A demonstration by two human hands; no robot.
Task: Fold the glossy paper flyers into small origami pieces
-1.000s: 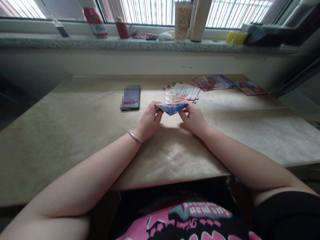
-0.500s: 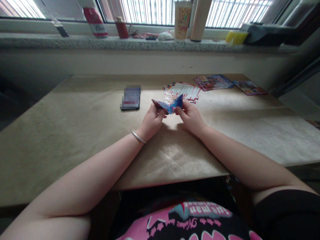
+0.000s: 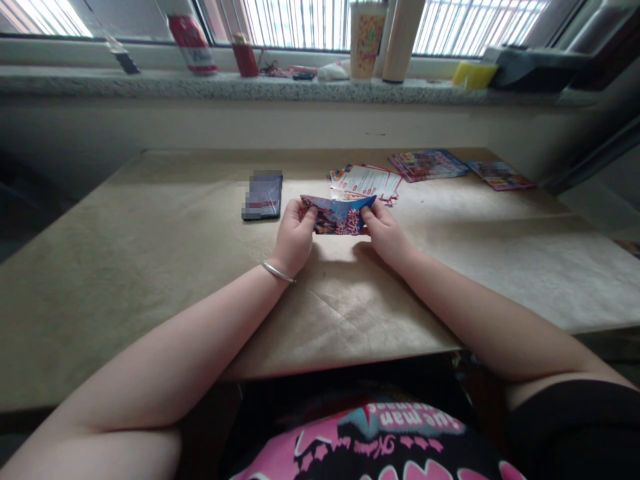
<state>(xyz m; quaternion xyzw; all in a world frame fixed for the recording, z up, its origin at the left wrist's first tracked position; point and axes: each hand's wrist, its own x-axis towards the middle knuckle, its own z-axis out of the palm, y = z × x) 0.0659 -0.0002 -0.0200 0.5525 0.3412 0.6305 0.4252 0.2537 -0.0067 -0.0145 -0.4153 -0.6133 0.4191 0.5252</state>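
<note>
Between both hands a printed leaflet [image 3: 340,217] in blue, red and white is held up, its wide face toward me and its top edge sagging in the middle. My left hand [image 3: 297,223] pinches its left end, thumb in front. The right end is gripped the same way by my right hand [image 3: 383,223]. Just behind it lies a fanned pile of white printed sheets [image 3: 373,180] with red edges, partly covered by the leaflet. A dark phone [image 3: 264,195], partly pixelated, rests on the table to the left of my left hand.
Colourful leaflets in a stack [image 3: 430,165] lie at the table's back right, with another small pile [image 3: 503,176] beside them. On the windowsill [image 3: 290,88] stand a red-and-white can [image 3: 193,43], a patterned cup [image 3: 367,43] and a yellow block [image 3: 474,75]. The beige table [image 3: 150,267] ends near my body.
The leaflet, bent into a V shape before, is now spread out between my hands, its printed face showing. My hands have moved slightly apart. The things on the table stay put.
</note>
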